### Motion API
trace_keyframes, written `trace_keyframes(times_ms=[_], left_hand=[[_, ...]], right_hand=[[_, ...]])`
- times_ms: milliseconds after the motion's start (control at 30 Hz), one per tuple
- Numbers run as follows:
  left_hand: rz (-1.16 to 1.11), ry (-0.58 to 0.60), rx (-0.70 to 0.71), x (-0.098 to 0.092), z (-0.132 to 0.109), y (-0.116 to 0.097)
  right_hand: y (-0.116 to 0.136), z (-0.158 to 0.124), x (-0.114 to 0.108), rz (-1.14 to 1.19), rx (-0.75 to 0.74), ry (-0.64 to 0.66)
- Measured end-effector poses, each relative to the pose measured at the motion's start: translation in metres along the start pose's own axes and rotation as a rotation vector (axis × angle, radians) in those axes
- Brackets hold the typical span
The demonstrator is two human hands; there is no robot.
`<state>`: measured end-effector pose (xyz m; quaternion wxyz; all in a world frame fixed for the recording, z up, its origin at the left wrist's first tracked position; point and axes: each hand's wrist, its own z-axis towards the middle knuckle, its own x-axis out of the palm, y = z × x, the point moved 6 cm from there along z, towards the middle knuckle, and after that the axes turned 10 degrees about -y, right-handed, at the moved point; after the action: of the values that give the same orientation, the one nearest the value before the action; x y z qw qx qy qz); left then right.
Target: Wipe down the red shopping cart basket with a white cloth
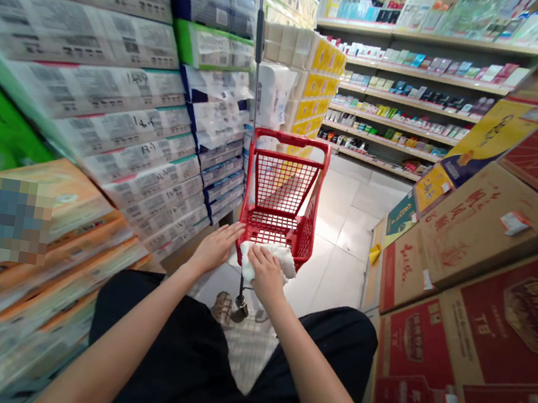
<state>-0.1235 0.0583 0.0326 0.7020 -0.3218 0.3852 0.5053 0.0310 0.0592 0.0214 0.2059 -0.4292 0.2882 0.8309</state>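
Note:
A small red shopping cart (285,190) stands in the aisle right in front of me. A white cloth (285,258) lies over its near rim. My right hand (265,274) rests on the cloth with its fingers curled down onto it. My left hand (216,246) lies beside it, fingers stretched toward the cart's near left corner, touching the cloth's edge. The cart's basket looks empty apart from the cloth.
Stacked packs of tissue paper (124,119) wall the left side. Red and brown cartons (476,306) pile up on the right. Shelves of small goods (406,94) stand across the far end. Pale floor tiles (346,226) run ahead past the cart.

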Motion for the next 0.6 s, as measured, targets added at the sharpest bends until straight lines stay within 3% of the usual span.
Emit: trace_keyframes(times_ms=[200,367,600], left_hand=[[0.043,-0.053,-0.069,-0.008,-0.032,-0.009],[0.013,-0.015,-0.043,-0.007,-0.053,-0.024],[-0.022,-0.062,-0.102,-0.001,-0.061,-0.038]], right_hand=[[0.006,-0.023,-0.005,0.052,-0.047,-0.014],[0.008,-0.03,-0.006,0.066,-0.049,-0.053],[0.0,-0.033,-0.012,0.088,-0.025,-0.052]])
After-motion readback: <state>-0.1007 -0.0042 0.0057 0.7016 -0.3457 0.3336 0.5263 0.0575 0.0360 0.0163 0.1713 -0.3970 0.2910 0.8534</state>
